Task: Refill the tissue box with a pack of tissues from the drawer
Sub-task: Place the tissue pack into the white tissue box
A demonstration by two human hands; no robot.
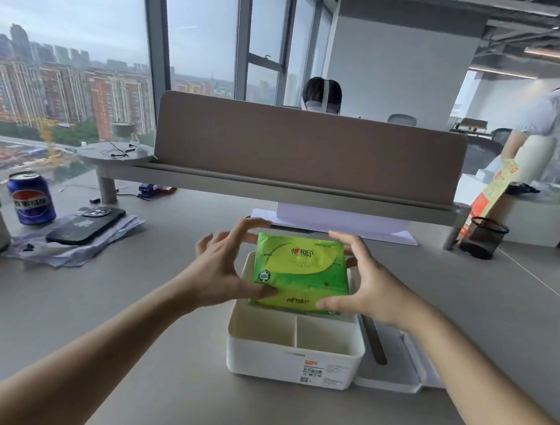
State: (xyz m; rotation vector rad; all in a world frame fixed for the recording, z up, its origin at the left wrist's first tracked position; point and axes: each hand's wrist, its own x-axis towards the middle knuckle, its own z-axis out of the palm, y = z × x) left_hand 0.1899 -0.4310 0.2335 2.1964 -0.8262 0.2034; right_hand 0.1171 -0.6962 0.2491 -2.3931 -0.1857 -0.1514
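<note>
**Nearly seated: pack going into the rear bay**

Right now you are holding the green tissue pack (301,274) between both hands over the far compartment of the white tissue box (294,357), which is sitting open on the table (159,370). Your left hand (220,274) is pinching the 9 o'clock end, thumb under the near corner and fingers curled over the far edge; your right hand (363,286) is gripping the 3 o'clock end the same way. Both hands are partly closed on the pack, not clamped flat.

What could go wrong, as I judge it: the pack is riding tilted, its near edge dipping into the bay while the far edge is standing higher. If you are pressing one end first, the soft wrapper may buckle or catch on the rim or the divider wall and wedge crooked. The two small empty compartments at 6 o'clock are close by, so a slip toward you could drop it across the divider.

Its long axis is running 9 to 3 o'clock, printed face pointing up. The lid (390,365) is lying at the box's 3 o'clock side.
</note>
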